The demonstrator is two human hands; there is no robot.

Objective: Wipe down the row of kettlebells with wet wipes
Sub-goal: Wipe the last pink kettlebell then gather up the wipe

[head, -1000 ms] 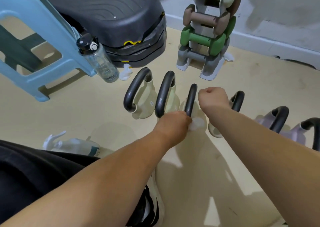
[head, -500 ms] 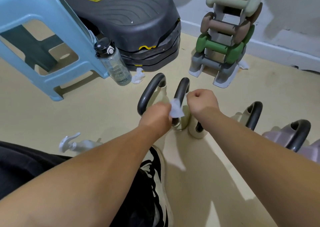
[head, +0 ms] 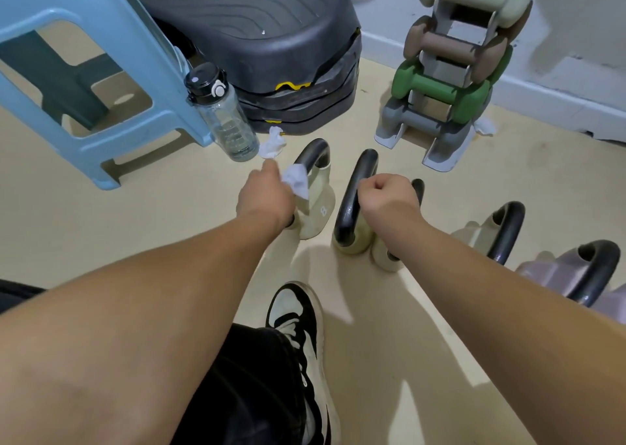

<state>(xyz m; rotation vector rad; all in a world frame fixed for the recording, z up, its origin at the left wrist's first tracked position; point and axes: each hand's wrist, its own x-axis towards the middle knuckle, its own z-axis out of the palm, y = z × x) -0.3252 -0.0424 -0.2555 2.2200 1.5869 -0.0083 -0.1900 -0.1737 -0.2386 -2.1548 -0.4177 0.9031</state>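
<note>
**Wipe against the first kettlebell, other fist on the third**

Through the head camera you are looking down over both forearms at the floor [head: 162,214]. The kettlebells are standing there in a row running from the middle toward the right edge of the view.

Your left hand [head: 266,195] is pinching a crumpled wet wipe [head: 297,181] in curled fingers. It is holding the wipe against the first kettlebell [head: 321,209], the pale one marked 8, just below where the dark handle is meeting the body.

Your right hand [head: 386,193] is making a tight fist round the handle of the third kettlebell [head: 384,262]. That one is showing only as a sliver of handle past your knuckles and a pale base under your wrist. The second kettlebell [head: 354,204] is standing between your two hands, its handle just beside your right knuckles. The fourth kettlebell [head: 506,231] and a lilac kettlebell [head: 576,275] are sitting farther right, partly hidden behind your right forearm.

Toward the wall edge of the floor, a water bottle [head: 223,119] is standing against a leg of the blue stool [head: 101,146]. A second crumpled wipe [head: 272,144] is lying just beside the bottle's base, near the first kettlebell's handle. A dark step platform [head: 254,37] is sitting behind them. The dumbbell rack [head: 454,71] is standing by the wall.

Your black-and-white shoe [head: 301,326] is resting on the floor on the near side of the row.
</note>
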